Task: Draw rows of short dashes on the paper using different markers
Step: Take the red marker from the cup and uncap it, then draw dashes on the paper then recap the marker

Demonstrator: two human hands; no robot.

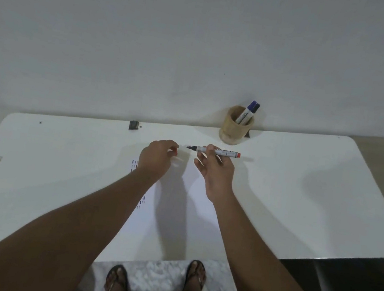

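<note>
The white sheet of paper (178, 204) lies flat near the middle of the white desk (303, 184), reaching toward its near edge, with short blue and dark dashes (134, 166) down its left margin, partly hidden by the left forearm. Above its far end the right hand (216, 173) pinches an uncapped white-barrelled marker with a red end plug (214, 151) between thumb and forefinger, the other fingers spread loose; the dark tip points left. The left hand (157, 158) is curled narrowly around something small and red (probably the cap, though it is too small to tell). A round wooden pen cup (236, 125) stands at the far edge of the desk holding two more capped markers (249, 112).

The risks, judging from here: the bare tip could brush the left hand's fingers or the desk, and a forearm dragged over fresh dashes could smear them.
</note>
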